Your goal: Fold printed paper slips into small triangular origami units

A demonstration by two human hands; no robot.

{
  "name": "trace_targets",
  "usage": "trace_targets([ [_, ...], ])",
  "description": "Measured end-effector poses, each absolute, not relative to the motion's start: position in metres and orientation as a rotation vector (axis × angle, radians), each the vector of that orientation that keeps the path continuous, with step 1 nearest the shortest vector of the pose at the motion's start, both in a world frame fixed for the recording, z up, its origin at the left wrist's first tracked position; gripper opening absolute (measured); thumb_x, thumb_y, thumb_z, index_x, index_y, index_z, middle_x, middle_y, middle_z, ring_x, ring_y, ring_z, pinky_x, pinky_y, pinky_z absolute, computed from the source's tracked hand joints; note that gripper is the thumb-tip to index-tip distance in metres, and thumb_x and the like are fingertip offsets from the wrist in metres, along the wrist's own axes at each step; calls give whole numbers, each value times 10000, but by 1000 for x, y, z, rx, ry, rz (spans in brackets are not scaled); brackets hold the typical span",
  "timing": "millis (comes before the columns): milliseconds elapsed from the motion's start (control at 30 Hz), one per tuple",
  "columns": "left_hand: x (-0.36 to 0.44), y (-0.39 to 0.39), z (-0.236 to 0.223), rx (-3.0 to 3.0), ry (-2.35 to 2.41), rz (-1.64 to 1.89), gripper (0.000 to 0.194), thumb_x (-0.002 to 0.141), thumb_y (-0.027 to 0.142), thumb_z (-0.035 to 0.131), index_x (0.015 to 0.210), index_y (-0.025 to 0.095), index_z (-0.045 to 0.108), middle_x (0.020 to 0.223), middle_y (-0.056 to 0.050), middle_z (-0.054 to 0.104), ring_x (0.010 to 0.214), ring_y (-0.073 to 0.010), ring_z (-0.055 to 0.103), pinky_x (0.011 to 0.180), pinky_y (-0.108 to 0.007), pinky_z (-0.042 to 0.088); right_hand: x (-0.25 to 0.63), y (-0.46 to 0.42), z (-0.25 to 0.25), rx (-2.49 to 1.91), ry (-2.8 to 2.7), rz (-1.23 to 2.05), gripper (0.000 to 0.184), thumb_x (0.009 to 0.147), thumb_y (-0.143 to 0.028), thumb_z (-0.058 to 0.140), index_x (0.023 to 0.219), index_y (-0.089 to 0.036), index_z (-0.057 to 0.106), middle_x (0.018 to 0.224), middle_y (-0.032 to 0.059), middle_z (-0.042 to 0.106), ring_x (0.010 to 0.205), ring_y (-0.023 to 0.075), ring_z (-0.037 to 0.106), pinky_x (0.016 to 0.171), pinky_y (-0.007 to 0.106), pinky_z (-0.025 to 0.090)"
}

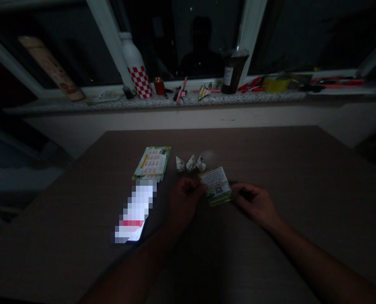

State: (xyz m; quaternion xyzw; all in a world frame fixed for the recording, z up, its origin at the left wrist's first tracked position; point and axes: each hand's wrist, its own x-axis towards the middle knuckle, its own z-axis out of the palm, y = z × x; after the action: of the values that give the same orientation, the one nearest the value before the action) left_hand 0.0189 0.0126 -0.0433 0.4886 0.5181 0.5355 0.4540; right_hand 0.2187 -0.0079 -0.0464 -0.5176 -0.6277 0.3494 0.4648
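A small printed sheet of paper, green at the edges with dark text and a QR code, lies between my hands just above the table. My left hand pinches its left edge, thumb on top. At the lower right edge, the fingertips of my right hand are closed on the paper; part of that grip is in shadow. Just beyond the sheet stand three small folded paper pieces, a left one, a middle one and a right one, each with a pointed top.
Left of my hands lie a stack of printed sheets and a lit phone, its screen blurred. On the windowsill behind the table stand a checkered bottle, a tan flask, a dark cup and a yellow container.
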Motion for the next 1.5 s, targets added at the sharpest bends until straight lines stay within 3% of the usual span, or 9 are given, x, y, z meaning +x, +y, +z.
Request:
trace_targets([
  [100,21,10,-45,1247,1224,1300,246,677,272,732,681,175,506,671,34,548,646,-122,539,624,-245,436,217,-9,-47,-1296,-1492,711,93,755,-279,647,730,-194,674,699,25,711,645,185,662,638,316,537],
  [233,22,4,-41,1462,1277,1197,178,727,233,684,824,179,544,797,-7,599,757,-160,576,695,-291,459,220,-11,-41,-1223,-1566,429,50,779,-245,640,762,-203,662,734,24,704,677,183,659,644,313,520],
  [367,19,-4,-31,1890,1482,1344,378,718,197,687,1059,178,525,1041,-75,582,968,-217,547,850,-388,443,225,-13,-29,-1055,-1810,97,59,759,-156,649,801,-197,645,760,40,692,737,199,645,712,353,484],
  [433,17,-8,-24,2171,1414,1493,326,735,203,673,1031,179,539,1072,-84,562,1020,-229,524,885,-403,427,224,-14,-24,-1020,-1899,-8,89,749,-134,656,816,-190,638,774,52,690,751,205,638,728,367,469],
  [500,17,-11,-18,2443,1328,1499,189,756,192,653,932,187,584,985,-63,571,945,-210,535,840,-376,431,223,-16,-21,-1008,-1968,-70,108,743,-131,663,830,-190,637,793,54,691,764,208,634,743,376,459],
  [700,22,-11,-12,2768,1159,1312,12,784,171,605,791,167,612,832,-51,607,789,-189,526,749,-366,394,216,-21,-21,-907,-2063,-168,141,727,-117,691,840,-187,643,799,51,681,771,202,611,765,386,449],
  [1067,25,-5,-17,2863,1007,1087,122,796,213,535,710,158,602,770,-58,609,766,-195,527,720,-367,390,214,-22,-24,-779,-2103,-63,136,736,-133,684,850,-193,641,833,47,678,816,209,612,798,408,456],
  [1500,16,-2,-6,2828,1029,1030,13,718,171,573,718,170,586,779,-42,622,784,-194,534,765,-363,387,213,-25,-12,-804,-2078,-36,148,702,-109,696,792,-214,641,746,22,684,742,193,625,751,396,474],
])
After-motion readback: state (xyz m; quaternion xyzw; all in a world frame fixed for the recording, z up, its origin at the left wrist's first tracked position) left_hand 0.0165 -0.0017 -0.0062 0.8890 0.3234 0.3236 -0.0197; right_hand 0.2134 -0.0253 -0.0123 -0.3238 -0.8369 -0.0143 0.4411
